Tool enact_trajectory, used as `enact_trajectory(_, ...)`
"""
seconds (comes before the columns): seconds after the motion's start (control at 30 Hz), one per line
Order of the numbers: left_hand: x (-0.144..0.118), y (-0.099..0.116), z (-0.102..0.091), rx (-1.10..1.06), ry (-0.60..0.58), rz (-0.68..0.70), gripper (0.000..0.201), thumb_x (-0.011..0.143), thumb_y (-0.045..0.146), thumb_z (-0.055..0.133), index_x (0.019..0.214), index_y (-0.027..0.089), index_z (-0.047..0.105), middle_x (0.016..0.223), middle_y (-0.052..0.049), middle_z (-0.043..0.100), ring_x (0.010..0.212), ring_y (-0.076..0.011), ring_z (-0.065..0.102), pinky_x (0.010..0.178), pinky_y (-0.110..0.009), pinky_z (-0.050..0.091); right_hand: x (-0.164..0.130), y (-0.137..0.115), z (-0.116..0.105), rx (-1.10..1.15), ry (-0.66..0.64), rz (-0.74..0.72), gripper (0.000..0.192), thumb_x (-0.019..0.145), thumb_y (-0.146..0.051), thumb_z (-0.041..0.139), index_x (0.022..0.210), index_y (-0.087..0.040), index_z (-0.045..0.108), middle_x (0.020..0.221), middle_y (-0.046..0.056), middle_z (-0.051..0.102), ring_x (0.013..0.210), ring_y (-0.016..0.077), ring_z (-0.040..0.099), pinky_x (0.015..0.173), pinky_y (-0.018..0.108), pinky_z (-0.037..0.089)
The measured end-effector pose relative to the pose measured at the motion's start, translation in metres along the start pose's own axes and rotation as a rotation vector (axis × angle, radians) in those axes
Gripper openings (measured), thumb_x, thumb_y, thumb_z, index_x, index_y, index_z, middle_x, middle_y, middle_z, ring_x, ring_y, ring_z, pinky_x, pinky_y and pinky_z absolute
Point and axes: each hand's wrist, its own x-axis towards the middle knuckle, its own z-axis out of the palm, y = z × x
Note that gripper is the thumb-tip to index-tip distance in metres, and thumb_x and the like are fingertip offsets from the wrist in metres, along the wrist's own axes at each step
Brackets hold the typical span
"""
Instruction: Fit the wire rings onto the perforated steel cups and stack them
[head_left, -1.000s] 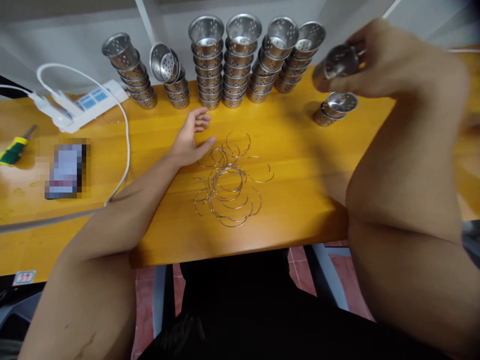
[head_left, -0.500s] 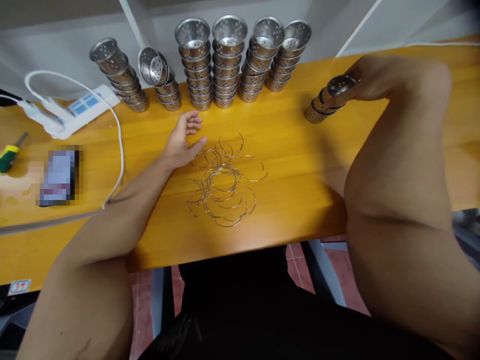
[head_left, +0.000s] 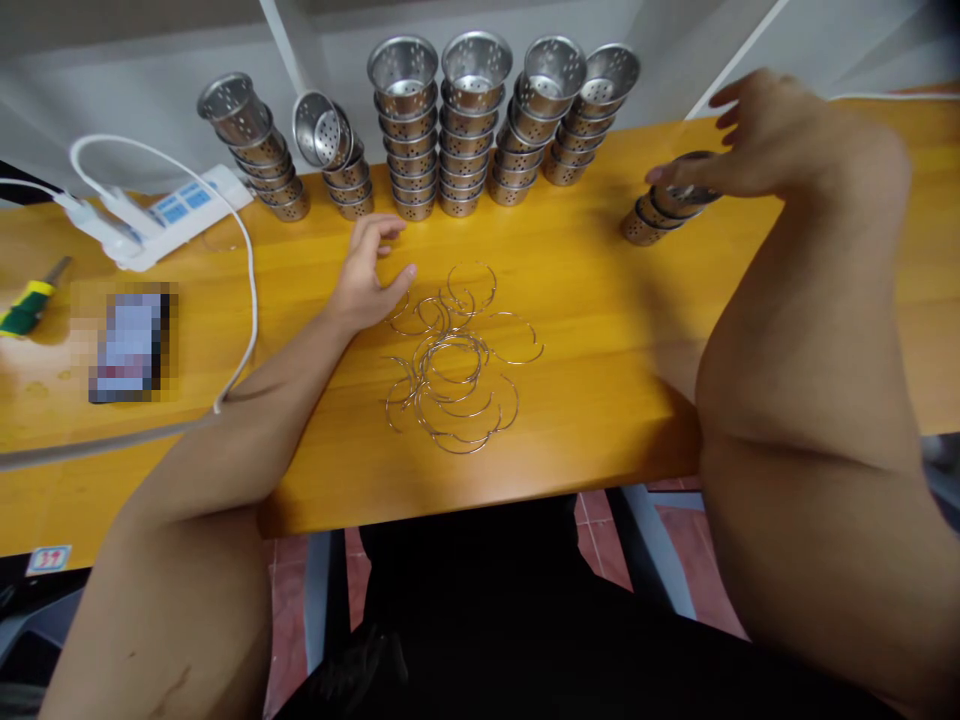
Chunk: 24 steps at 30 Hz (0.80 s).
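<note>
Wire rings (head_left: 455, 360) lie heaped mid-desk (head_left: 600, 330), none fitted. Just left of them the left hand (head_left: 367, 280) rests, grip released. Right of the heap, the right hand (head_left: 757, 135), fingers spread, touches a short perforated-cup stack (head_left: 664, 210); behind stand tall stacks (head_left: 469, 125).

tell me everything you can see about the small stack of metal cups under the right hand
The short stack of cups looks like shiny perforated steel, a few nested cups with small round holes in their walls. It leans, tilted toward the right, on the orange wooden table, apart from the taller stacks by the wall. The right hand rests over its top cup, fingers spread, thumb lying across the rim. How many cups it holds is hard to tell.
</note>
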Motion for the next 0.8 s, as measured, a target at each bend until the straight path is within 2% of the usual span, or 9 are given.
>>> enact_trajectory(0.03, 0.001, 0.000, -0.001, 0.031, 0.028, -0.019, 0.068, 0.112, 0.072, 0.086, 0.164, 0.035, 0.064, 0.172, -0.017, 0.063, 0.157, -0.0428, 0.070, 0.121, -0.063, 0.071, -0.007, -0.019, -0.010, 0.039, -0.054, 0.048, 0.111, 0.084, -0.060, 0.119, 0.175, -0.010, 0.076, 0.160, 0.036, 0.082, 0.140, 0.0494, 0.089, 0.098, 0.057, 0.073)
enact_trajectory(0.1, 0.002, -0.002, -0.002, 0.074, 0.079, -0.052, 0.059, 0.113, 0.063, 0.086, 0.161, 0.035, 0.066, 0.175, -0.016, 0.060, 0.165, -0.0439, 0.063, 0.126, -0.066, 0.069, -0.023, -0.056, -0.027, 0.225, -0.019, -0.053, 0.079, 0.108, -0.040, 0.105, 0.175, -0.007, 0.075, 0.160, 0.035, 0.082, 0.143, 0.0417, 0.086, 0.099, 0.050, 0.069)
enact_trajectory(0.23, 0.003, -0.010, -0.002, 0.064, 0.145, -0.054, 0.057, 0.110, 0.054, 0.088, 0.159, 0.036, 0.068, 0.183, -0.015, 0.051, 0.174, -0.0480, 0.053, 0.133, -0.078, 0.062, -0.040, -0.109, -0.021, 0.492, -0.066, -0.390, 0.046, 0.111, -0.012, 0.097, 0.155, -0.004, 0.086, 0.131, 0.026, 0.091, 0.112, 0.0267, 0.087, 0.094, 0.042, 0.064)
enact_trajectory(0.33, 0.008, -0.010, -0.015, 0.125, 0.180, -0.047, 0.059, 0.111, 0.055, 0.089, 0.163, 0.036, 0.067, 0.189, -0.013, 0.049, 0.183, -0.0461, 0.040, 0.143, -0.086, 0.050, -0.045, -0.136, 0.018, 0.522, -0.185, -0.563, 0.034, 0.110, -0.020, 0.100, 0.142, -0.014, 0.090, 0.117, 0.016, 0.092, 0.100, 0.0252, 0.084, 0.092, 0.042, 0.065)
enact_trajectory(0.43, 0.016, -0.001, -0.041, 0.280, 0.098, -0.037, 0.059, 0.121, 0.057, 0.080, 0.170, 0.031, 0.059, 0.181, -0.009, 0.062, 0.194, -0.0298, 0.011, 0.155, -0.083, 0.022, -0.057, -0.161, 0.067, 0.482, -0.295, -0.726, 0.026, 0.111, -0.032, 0.094, 0.134, -0.019, 0.090, 0.111, 0.012, 0.093, 0.089, 0.0262, 0.080, 0.094, 0.047, 0.067)
enact_trajectory(0.53, 0.020, 0.009, -0.061, 0.383, -0.057, -0.054, 0.054, 0.123, 0.062, 0.077, 0.163, 0.029, 0.061, 0.172, -0.004, 0.074, 0.194, -0.0136, -0.018, 0.154, -0.076, 0.001, -0.075, -0.180, 0.111, 0.553, -0.311, -0.731, 0.024, 0.117, -0.044, 0.081, 0.128, -0.024, 0.089, 0.110, 0.011, 0.090, 0.091, 0.0295, 0.079, 0.096, 0.050, 0.067)
enact_trajectory(0.6, 0.020, 0.011, -0.066, 0.357, -0.032, -0.086, 0.051, 0.123, 0.064, 0.075, 0.159, 0.030, 0.064, 0.168, -0.002, 0.078, 0.193, -0.0123, -0.019, 0.152, -0.073, -0.002, -0.084, -0.188, 0.130, 0.628, -0.283, -0.701, 0.027, 0.117, -0.049, 0.077, 0.123, -0.025, 0.088, 0.109, 0.011, 0.088, 0.091, 0.0295, 0.077, 0.094, 0.050, 0.066)
enact_trajectory(0.7, 0.019, 0.004, -0.066, 0.276, 0.109, -0.135, 0.055, 0.124, 0.068, 0.069, 0.163, 0.029, 0.064, 0.167, -0.001, 0.078, 0.192, -0.0197, -0.006, 0.152, -0.072, 0.000, -0.087, -0.192, 0.146, 0.730, -0.241, -0.651, 0.034, 0.116, -0.056, 0.074, 0.118, -0.024, 0.085, 0.105, 0.011, 0.084, 0.088, 0.0281, 0.072, 0.090, 0.049, 0.063)
enact_trajectory(0.8, 0.019, -0.008, -0.067, 0.261, 0.078, -0.131, 0.062, 0.116, 0.072, 0.074, 0.164, 0.033, 0.067, 0.168, -0.001, 0.077, 0.195, -0.0258, 0.003, 0.155, -0.074, 0.005, -0.082, -0.192, 0.151, 0.769, -0.254, -0.618, 0.040, 0.115, -0.063, 0.074, 0.116, -0.024, 0.083, 0.100, 0.010, 0.080, 0.084, 0.0268, 0.068, 0.087, 0.049, 0.061)
